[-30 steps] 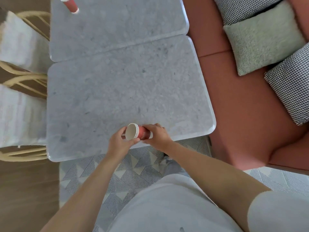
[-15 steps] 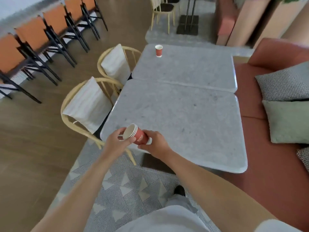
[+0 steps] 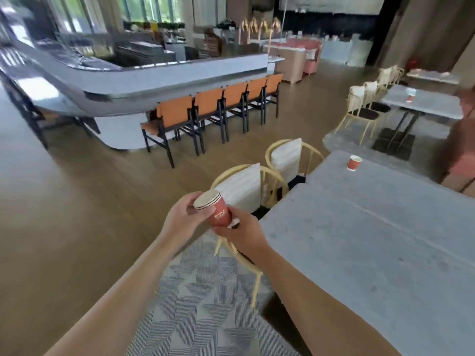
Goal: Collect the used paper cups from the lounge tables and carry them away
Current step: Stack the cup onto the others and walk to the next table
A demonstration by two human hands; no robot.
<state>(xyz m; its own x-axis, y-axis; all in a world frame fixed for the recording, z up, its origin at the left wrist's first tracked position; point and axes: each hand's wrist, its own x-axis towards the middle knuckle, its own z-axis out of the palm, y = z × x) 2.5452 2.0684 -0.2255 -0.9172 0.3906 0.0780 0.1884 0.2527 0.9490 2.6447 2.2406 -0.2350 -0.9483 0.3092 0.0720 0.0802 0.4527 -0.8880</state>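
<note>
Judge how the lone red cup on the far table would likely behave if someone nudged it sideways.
The cup looks like thin paper, so probably light and quick to slide on the smooth table. It stands upright on its narrower base, so it may tip. Its contents can't be seen.

Stack of nested red paper cups with cream rims (image 3: pixel 217 209), tilted, held in mid-air, single red paper cup (image 3: pixel 354 163) upright on grey marble worktop (image 3: pixel 380 227), third red cup (image 3: pixel 410 95) on far worktop (image 3: pixel 434 101)

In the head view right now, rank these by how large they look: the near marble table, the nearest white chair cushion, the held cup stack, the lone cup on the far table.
1. near marble table
2. white chair cushion
3. held cup stack
4. lone cup; its distance from the camera shrinks it.
</note>
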